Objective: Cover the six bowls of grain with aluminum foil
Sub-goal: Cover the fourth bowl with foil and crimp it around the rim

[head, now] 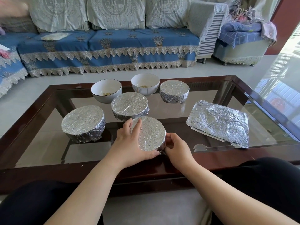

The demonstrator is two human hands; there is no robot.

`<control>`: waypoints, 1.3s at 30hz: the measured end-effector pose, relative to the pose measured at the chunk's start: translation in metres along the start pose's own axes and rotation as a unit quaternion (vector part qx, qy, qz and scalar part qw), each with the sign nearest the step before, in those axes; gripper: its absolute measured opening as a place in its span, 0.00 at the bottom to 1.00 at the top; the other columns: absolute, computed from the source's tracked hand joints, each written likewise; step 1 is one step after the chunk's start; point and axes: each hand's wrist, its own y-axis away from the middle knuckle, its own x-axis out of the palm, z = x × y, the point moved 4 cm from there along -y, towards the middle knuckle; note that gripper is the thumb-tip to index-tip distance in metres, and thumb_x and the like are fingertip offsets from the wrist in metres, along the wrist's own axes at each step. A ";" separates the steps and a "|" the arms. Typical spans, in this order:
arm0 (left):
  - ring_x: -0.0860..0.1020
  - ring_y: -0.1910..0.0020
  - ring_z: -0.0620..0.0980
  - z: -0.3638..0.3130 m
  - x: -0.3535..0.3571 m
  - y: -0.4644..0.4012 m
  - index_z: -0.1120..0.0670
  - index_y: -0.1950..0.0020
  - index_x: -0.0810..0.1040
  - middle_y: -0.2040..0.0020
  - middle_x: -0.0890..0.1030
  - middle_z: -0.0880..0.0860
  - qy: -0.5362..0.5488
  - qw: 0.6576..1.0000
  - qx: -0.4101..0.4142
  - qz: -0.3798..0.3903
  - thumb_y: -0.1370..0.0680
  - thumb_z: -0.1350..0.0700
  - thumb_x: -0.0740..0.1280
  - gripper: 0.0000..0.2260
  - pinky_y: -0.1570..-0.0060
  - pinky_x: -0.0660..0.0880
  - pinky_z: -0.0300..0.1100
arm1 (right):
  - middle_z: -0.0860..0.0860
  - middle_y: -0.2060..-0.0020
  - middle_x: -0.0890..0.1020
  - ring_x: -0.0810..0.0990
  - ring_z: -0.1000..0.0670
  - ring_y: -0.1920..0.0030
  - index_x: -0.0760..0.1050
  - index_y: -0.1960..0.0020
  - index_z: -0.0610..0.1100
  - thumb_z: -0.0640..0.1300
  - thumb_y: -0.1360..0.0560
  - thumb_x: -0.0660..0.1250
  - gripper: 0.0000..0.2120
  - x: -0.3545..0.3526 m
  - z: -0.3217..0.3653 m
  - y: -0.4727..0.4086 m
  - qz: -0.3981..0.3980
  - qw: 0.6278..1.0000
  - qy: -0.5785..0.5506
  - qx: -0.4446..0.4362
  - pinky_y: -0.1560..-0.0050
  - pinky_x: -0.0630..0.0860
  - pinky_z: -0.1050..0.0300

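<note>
Several bowls stand on the glass coffee table [227,153]. The nearest bowl [151,134] is wrapped in foil. My left hand [129,142] cups its left side, fingers over the top and thumb along the near rim. My right hand [176,147] pinches the foil at its right edge. More foil-covered bowls sit at the left [83,123], in the middle [129,105] and at the back right [174,90]. Two white bowls [106,90] [145,83] at the back stand uncovered with a little grain inside. Flat foil sheets [219,122] lie to the right.
The table has a dark wooden frame [32,111]. A sofa with a blue cover [107,49] stands behind it, and an armchair [240,39] at the back right. My knees in dark trousers [267,179] are at the table's near edge.
</note>
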 end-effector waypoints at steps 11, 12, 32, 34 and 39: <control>0.46 0.23 0.52 -0.001 0.000 0.000 0.47 0.19 0.40 0.23 0.40 0.45 -0.002 1.000 -0.002 0.002 0.36 0.26 0.68 0.57 0.25 0.53 0.50 | 0.49 0.41 0.74 0.74 0.47 0.41 0.64 0.25 0.49 0.34 0.23 0.57 0.27 0.015 0.005 0.019 -0.030 0.992 0.106 -0.058 0.47 0.66 0.60; 0.46 0.23 0.52 -0.001 -0.001 0.001 0.47 0.19 0.40 0.23 0.40 0.45 -0.002 1.000 -0.003 0.003 0.36 0.26 0.68 0.57 0.25 0.53 0.50 | 0.49 0.39 0.74 0.73 0.47 0.39 0.61 0.24 0.50 0.35 0.22 0.56 0.28 0.017 0.005 0.022 -0.030 0.992 0.110 -0.060 0.46 0.66 0.59; 0.45 0.22 0.52 -0.002 0.000 0.000 0.47 0.19 0.41 0.22 0.39 0.46 -0.010 1.000 -0.008 0.006 0.36 0.26 0.68 0.57 0.25 0.53 0.50 | 0.52 0.35 0.77 0.76 0.47 0.37 0.67 0.28 0.47 0.35 0.21 0.56 0.23 0.011 0.008 0.027 -0.072 0.990 0.108 -0.057 0.43 0.70 0.55; 0.46 0.22 0.53 -0.002 0.000 0.000 0.47 0.19 0.41 0.22 0.40 0.46 -0.010 1.000 -0.008 0.004 0.36 0.25 0.68 0.57 0.25 0.53 0.50 | 0.52 0.40 0.80 0.78 0.47 0.41 0.70 0.31 0.48 0.35 0.22 0.57 0.21 0.011 0.003 0.023 -0.076 0.993 0.085 -0.037 0.44 0.72 0.53; 0.46 0.23 0.53 -0.002 0.001 0.000 0.47 0.19 0.42 0.22 0.40 0.46 -0.012 1.000 -0.011 0.002 0.36 0.25 0.68 0.57 0.25 0.54 0.50 | 0.53 0.41 0.80 0.77 0.58 0.42 0.77 0.38 0.48 0.30 0.26 0.55 0.23 0.007 -0.001 0.018 -0.054 0.998 -0.026 0.002 0.41 0.70 0.68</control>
